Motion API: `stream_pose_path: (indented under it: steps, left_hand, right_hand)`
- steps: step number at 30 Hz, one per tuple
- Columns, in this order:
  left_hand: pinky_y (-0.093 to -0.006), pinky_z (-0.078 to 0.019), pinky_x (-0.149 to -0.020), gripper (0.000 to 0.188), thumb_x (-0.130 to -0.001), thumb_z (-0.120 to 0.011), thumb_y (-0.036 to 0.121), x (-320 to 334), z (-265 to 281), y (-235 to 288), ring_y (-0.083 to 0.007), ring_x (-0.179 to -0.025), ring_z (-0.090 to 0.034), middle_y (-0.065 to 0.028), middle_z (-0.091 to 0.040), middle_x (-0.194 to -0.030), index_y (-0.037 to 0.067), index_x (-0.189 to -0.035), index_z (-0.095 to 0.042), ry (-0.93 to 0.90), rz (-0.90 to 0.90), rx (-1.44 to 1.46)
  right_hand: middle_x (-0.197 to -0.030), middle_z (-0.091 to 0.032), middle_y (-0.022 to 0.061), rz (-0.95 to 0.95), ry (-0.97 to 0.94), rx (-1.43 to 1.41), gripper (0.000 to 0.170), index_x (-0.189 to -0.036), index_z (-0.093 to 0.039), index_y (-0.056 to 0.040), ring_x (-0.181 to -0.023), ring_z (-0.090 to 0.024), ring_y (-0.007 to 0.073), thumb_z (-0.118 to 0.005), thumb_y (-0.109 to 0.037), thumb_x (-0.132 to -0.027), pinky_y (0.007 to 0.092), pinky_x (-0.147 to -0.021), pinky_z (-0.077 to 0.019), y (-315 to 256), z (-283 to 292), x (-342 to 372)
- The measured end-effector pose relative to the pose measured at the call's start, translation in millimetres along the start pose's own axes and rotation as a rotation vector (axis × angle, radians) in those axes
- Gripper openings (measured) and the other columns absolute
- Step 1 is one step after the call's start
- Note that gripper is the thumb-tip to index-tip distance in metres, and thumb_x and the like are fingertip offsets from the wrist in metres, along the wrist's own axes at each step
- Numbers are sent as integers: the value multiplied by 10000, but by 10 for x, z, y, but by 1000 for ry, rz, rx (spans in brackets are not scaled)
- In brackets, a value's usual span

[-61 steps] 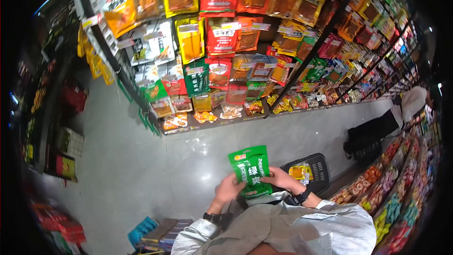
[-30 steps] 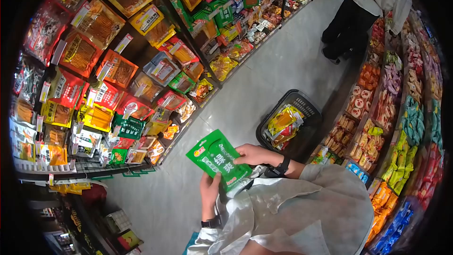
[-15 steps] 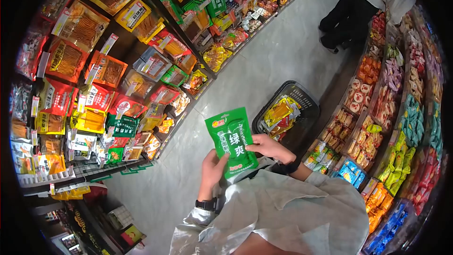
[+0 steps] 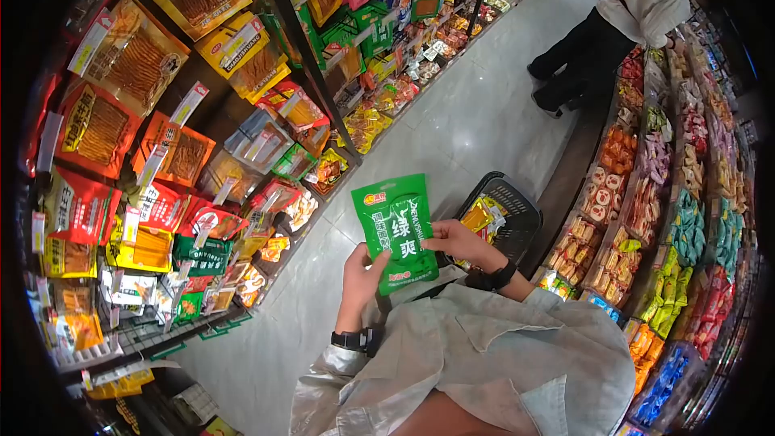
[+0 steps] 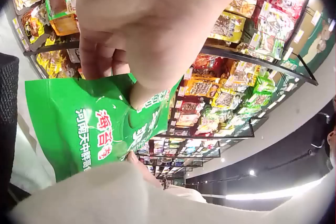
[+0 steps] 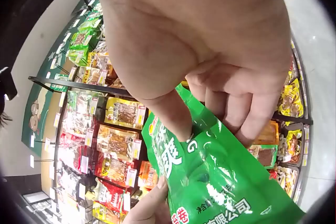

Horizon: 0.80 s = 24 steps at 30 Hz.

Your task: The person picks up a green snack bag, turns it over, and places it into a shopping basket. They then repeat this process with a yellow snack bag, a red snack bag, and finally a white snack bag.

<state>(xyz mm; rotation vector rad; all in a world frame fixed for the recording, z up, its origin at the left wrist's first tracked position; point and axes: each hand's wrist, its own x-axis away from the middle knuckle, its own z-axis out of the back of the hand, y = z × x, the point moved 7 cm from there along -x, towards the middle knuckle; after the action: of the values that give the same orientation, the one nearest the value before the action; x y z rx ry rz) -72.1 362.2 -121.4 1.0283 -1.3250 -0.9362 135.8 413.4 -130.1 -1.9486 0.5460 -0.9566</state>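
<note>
A green snack bag with white lettering is held up in front of my body in the head view, printed face toward me. My left hand grips its lower left edge, thumb on the front and fingers behind. On the opposite edge, my right hand pinches it the same way. The left wrist view shows the left thumb pressing into the bag and creasing the film. In the right wrist view the right thumb lies on the front of the bag, other fingers behind.
Beyond my right hand, a dark basket holding yellow packets stands on the floor. Racks of hanging snack bags line the left. Bins of wrapped sweets curve along the right. A person stands farther up the aisle.
The head view has swung toward the aisle, bringing the sweet bins into fuller view. The bag tilted left a second ago and is now nearly upright. Both hands keep holding it.
</note>
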Motion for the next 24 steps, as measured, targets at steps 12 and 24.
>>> stream_pose_path:
  steps: [12, 24]
  left_hand:
    - [-267, -511, -739, 147, -952, -690, 94, -554, 676, -112, -84, -812, -646, -48, -728, -941, -14, -1051, -680, -100, 95, -13]
    - [-238, -488, -699, 149, -955, -690, 87, -1156, 474, 239, -58, -793, -614, -25, -720, -908, -13, -1066, -692, -60, 142, -95]
  right_hand:
    - [-1071, -733, 33, -29, 84, 215, 290, -1223, -668, 56, -948, -641, 75, -682, -59, -957, 249, -868, -522, -184, -250, -639]
    - [-1037, -736, 30, -62, 140, 26, 236, -1157, -692, 32, -929, -654, 82, -684, -95, -958, 260, -852, -528, -428, 239, -1110]
